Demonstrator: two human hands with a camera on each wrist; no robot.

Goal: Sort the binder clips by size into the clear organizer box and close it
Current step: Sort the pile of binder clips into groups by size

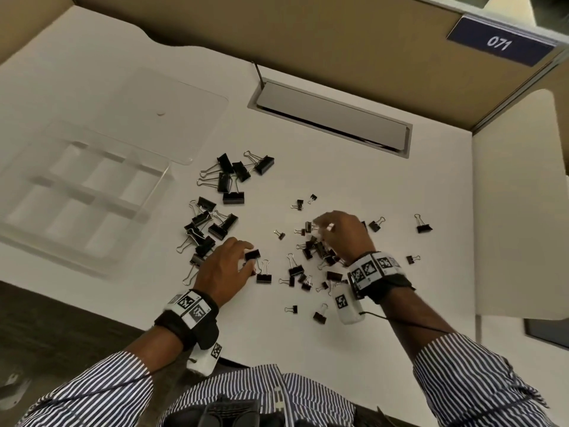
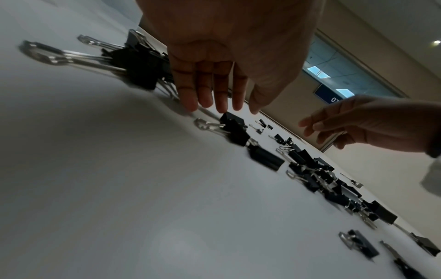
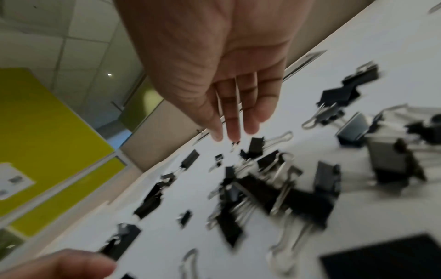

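The binder clips [image 1: 234, 197] lie scattered on the white counter [image 1: 338, 167] right of the clear organizer box [image 1: 83, 192], whose lid lies open behind it. My right wrist view is too blurred to separate clip sizes. My left hand [image 1: 223, 268] hangs over one clip with straight fingers, holding nothing. My right hand [image 1: 341, 234] reaches down, fingers loose; only that wrist view shows a yellow wall panel [image 3: 45, 120].

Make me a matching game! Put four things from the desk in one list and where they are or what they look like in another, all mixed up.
Things:
1. organizer box
2. lid
3. binder clips
4. sign

Descriptions:
A. dark blue, reads 071
B. black, scattered on the desk
C. clear, flat behind the box
D. clear, compartments empty

Pairs: 1-D, 2-C, 3-B, 4-A
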